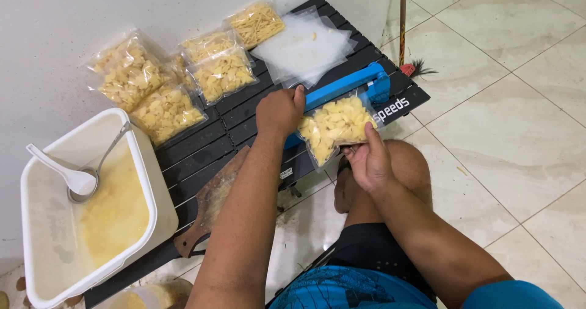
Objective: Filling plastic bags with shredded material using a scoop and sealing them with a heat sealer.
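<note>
My left hand (279, 110) presses down on the blue arm of a bag sealer (360, 81) that lies on a low black slatted table (207, 139). A clear plastic bag of pale yellow cut pieces (334, 128) sticks out from under the sealer arm. My right hand (368, 161) holds that bag by its lower edge, thumb on top.
Several sealed bags of yellow pieces (165, 111) lie against the white wall. A stack of empty clear bags (305, 46) sits at the far end. A white tub (36, 223) with a white spoon (61, 170) and metal strainer stands left. A wooden board (210, 202) lies beneath my forearm.
</note>
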